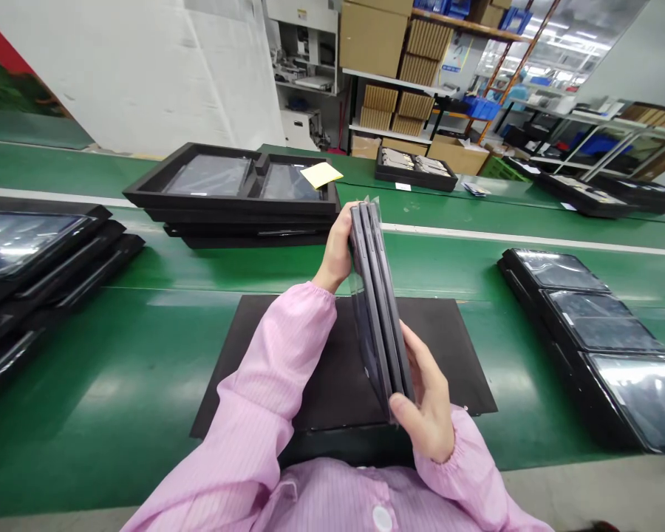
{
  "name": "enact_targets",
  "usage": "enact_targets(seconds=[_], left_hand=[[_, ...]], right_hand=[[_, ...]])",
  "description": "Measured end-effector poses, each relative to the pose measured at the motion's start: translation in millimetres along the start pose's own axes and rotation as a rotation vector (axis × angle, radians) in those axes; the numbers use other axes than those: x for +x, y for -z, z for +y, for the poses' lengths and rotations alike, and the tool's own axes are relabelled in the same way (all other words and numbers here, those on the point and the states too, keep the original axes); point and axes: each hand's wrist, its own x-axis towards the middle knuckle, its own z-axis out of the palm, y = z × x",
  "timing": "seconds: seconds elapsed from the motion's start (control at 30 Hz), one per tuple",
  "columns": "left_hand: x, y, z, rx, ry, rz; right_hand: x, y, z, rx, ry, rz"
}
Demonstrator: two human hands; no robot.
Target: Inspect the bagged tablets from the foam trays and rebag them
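Upright between my hands is a small stack of thin dark tablets (377, 295), edges towards me, with clear film sticking out at the top. My left hand (339, 247) grips the far upper end. At the near lower end my right hand (429, 399) is closed round the stack, thumb on the edge. Both sleeves are pink. Beneath the tablets a flat black mat (315, 369) lies on the green bench (160, 355). The fingers of my left hand are partly hidden behind the stack.
Stacked black trays (166, 210) with film-covered panels stand behind, a yellow note (321, 174) on top. More trays (38, 244) are piled at left. A tray of tablets (592, 332) lies at right. Farther back are a parts tray (415, 174) and shelves with cardboard boxes (374, 37).
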Motion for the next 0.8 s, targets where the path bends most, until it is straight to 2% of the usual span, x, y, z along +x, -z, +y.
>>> enact_targets(seconds=[0.1,0.27,0.6,0.8], left_hand=[[0,-4.5,3,-0.103,0.024,0.007],[0,-4.6,5,-0.128,0.062,-0.005],[-2,-2.7,15,-0.125,0.013,-0.015],[0,-5.2,16,-0.086,-0.013,-0.034]], right_hand=[[3,-1,1,0.119,-0.061,0.069],[4,-2,-3,0.182,-0.101,0.125],[3,3,-10,0.064,-0.094,0.070],[6,9,-11,-0.015,-0.157,0.054]])
